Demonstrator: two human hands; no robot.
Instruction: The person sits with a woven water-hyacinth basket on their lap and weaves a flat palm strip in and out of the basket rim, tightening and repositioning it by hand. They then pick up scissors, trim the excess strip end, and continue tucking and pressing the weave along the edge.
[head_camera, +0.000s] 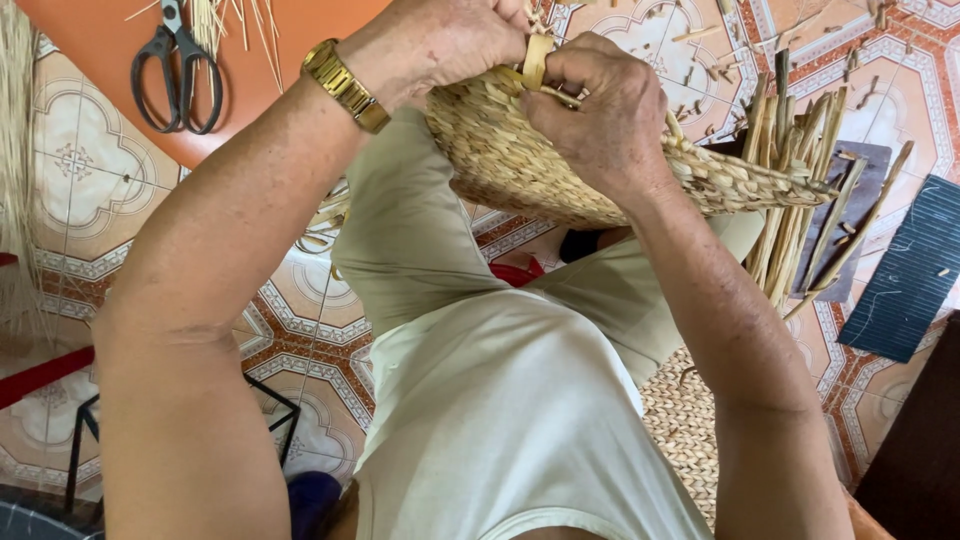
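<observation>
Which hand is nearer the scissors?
The left hand. It grips the basket rim on the side toward the scissors; the right hand grips farther from them.

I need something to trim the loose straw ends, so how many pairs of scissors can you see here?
1. The black-handled scissors lie on the orange surface at the upper left, apart from both hands. More could be hidden behind the woven basket.

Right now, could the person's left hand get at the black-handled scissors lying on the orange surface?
Probably not at once. The left hand is gripping the woven straw basket with the right hand. The black-handled scissors lie uncovered off to the side, so it would have to let go first.
</observation>
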